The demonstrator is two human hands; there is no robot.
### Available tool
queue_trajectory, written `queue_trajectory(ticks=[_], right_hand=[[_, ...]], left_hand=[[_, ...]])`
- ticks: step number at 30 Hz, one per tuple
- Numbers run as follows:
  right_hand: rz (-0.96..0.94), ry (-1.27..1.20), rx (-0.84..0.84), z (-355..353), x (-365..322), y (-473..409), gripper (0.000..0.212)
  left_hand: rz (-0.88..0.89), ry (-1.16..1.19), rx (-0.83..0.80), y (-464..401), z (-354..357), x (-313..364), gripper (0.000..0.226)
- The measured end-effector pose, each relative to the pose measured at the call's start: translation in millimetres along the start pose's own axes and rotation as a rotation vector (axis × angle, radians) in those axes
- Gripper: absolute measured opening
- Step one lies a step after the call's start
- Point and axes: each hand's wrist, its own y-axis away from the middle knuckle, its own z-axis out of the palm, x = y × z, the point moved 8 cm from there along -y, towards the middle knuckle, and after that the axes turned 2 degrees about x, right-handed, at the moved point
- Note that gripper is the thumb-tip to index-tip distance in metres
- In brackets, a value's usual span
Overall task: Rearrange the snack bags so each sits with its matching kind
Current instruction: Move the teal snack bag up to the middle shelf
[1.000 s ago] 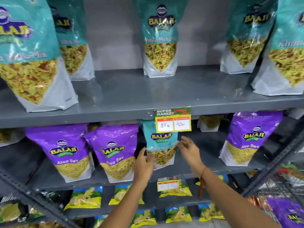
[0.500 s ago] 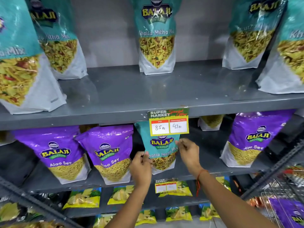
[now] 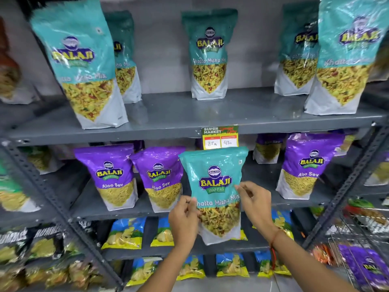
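A teal Khatta Mitha Mix bag (image 3: 214, 178) hangs upright in front of the middle shelf (image 3: 88, 207), held off it by both hands. My left hand (image 3: 184, 220) pinches its left edge and my right hand (image 3: 255, 202) pinches its right edge. Purple Aloo Sev bags stand on the middle shelf: two to the left (image 3: 113, 175) (image 3: 162, 178) and one to the right (image 3: 305, 165). Several teal Khatta Mitha Mix bags stand on the upper shelf (image 3: 168, 114), one in the middle at the back (image 3: 209, 53), others at the left (image 3: 82, 64) and right (image 3: 345, 55).
A yellow price tag (image 3: 220, 137) hangs on the upper shelf's front edge just above the held bag. Blue and yellow chip packets (image 3: 124, 234) fill the lower shelves. A wire basket (image 3: 362, 239) with a purple bag stands at the lower right. Grey slotted uprights frame the shelves.
Both hands closed on the teal bag standing on the middle shelf and drew it forward out of the shelf toward me. The view has tilted up.
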Motion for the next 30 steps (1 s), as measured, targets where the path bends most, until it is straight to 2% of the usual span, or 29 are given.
queue_trajectory(ticks=[6, 12, 16, 22, 28, 30], right_hand=[[-0.16, -0.142, 0.103, -36, -97, -26, 0.015], [-0.289, -0.289, 0.221, -64, -187, -95, 0.015], [-0.349, -0.343, 0.266, -68, -229, -146, 0.016], [-0.387, -0.372, 0.265, -52, -251, -203, 0.026], [-0.301, -0.355, 0.166, -13, -227, -241, 0.031], [-0.298, -0.319, 0.141, -4, -221, -247, 0.025]], left_hand=[[0.254, 0.099, 0.066, -23, -42, 101, 0.026], [0.438, 0.192, 0.155, -77, -61, 210, 0.024], [0.518, 0.209, 0.182, -127, -62, 259, 0.023], [0.533, 0.212, 0.216, -183, -54, 286, 0.025], [0.5, 0.166, 0.224, -217, -43, 271, 0.025], [0.484, 0.166, 0.225, -224, -40, 265, 0.024]])
